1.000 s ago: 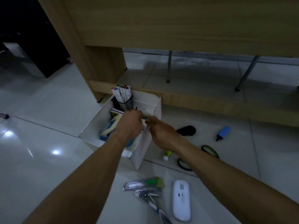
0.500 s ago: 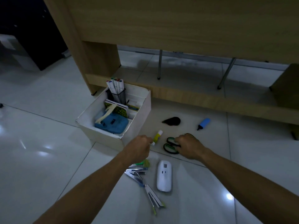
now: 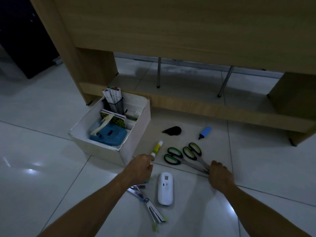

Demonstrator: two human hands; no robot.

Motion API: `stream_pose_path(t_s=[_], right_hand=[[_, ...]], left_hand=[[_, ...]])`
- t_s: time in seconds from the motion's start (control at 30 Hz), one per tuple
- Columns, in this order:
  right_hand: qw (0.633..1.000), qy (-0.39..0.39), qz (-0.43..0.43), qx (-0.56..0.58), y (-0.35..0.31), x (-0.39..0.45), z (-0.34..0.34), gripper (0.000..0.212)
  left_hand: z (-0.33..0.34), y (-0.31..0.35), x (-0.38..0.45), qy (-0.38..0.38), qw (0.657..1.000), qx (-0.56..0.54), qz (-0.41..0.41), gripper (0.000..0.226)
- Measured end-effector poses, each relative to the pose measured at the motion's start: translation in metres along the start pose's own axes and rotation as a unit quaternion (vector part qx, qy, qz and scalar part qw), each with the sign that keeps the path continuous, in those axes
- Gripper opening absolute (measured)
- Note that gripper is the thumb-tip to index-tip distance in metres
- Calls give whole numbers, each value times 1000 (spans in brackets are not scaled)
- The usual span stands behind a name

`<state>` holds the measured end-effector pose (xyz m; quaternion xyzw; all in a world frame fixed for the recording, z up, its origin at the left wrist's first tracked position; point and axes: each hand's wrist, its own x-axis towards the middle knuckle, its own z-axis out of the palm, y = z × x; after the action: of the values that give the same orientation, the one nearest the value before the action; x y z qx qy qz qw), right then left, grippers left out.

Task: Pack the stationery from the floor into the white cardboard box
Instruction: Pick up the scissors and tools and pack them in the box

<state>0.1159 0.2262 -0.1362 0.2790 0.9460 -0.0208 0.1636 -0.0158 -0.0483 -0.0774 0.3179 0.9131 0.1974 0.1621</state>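
- Left grip (image 3: 142, 164): fingers curled, pinching the near cap end of the glue stick (image 3: 157, 148); stick lies flat on the floor (image 3: 42, 117), pointing away from the grip, just beside the white cardboard box (image 3: 136, 134) wall. End-pinch looks like the easy way to tip it up off the tile.
- Right grip (image 3: 217, 170): fingers curled down over the blade tips of the two scissors (image 3: 186, 157); handles fan out ahead-left of it. Holding at the tips probably gathers both pairs in one grab; whether fully clamped, cannot tell.
- Box sits ahead-left of the left grip, open top, already holding a marker cup (image 3: 113, 102), notebooks (image 3: 116, 119), blue pouch (image 3: 109, 135).
- Loose on the floor: blue highlighter (image 3: 204, 132) and black object (image 3: 172, 130) beyond the scissors, staplers (image 3: 148, 206) under and behind the left wrist, white device (image 3: 165, 188) between the grips.
- Judgement: mid-task, several items left; both grips starting a pick.
- Risk: blades may slip or spread when lifted by the tips.
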Motion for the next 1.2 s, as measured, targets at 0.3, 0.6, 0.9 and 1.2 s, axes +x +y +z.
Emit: stream_pose_path(t_s=[0.3,0.6,0.9,1.2], right_hand=[[908,-158,80,379,-4,23,-39,19],[831,-142,14,538,-35,23,-156,11],[769,-313,-135,541,-54,0,-193,9],[832,-291,-8,472,-42,14,-98,68]], left_hand=[[-4,6,6,10,1000,-21,-2,36],[4,3,11,11,1000,-2,20,80],[-25,18,12,107,982,145,59,88],[-31,22,6,67,976,-186,-88,22]])
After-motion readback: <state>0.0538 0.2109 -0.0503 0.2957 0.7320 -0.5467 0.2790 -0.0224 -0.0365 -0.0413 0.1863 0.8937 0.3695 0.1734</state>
